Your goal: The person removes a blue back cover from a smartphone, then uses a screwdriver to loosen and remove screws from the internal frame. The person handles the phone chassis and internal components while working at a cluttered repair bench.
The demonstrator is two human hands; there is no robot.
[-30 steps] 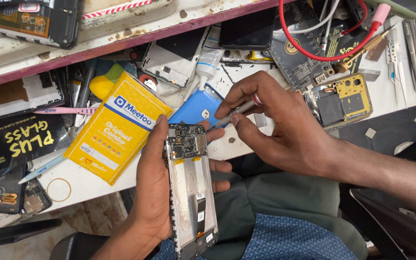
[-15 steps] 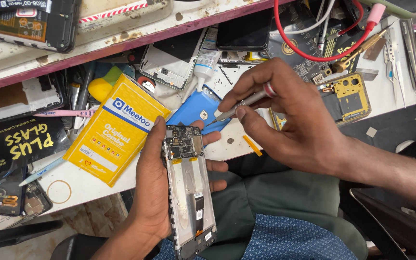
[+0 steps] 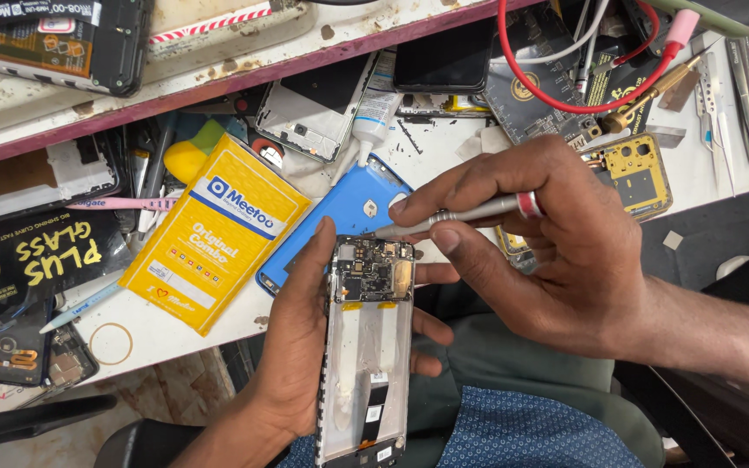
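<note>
My left hand (image 3: 292, 347) grips an opened phone (image 3: 366, 347) from below, back cover off, with its circuit board at the top end and a white inner frame lower down. My right hand (image 3: 530, 243) pinches a slim metal screwdriver (image 3: 461, 214) with a red ring near its end. The tip points left and sits at the top edge of the phone's circuit board. A blue phone back cover (image 3: 348, 208) lies on the bench just beyond the phone.
A yellow flat box (image 3: 214, 234) lies left of the blue cover. The white bench (image 3: 444, 143) holds phone frames, a glue tube (image 3: 374, 108), a yellow phone frame (image 3: 639, 173), red wire (image 3: 565, 95), tweezers (image 3: 713, 104) and black packets (image 3: 28, 256).
My right hand has shifted slightly with the screwdriver, its tip staying near the top of the phone's board. The left hand keeps the phone in the same place.
</note>
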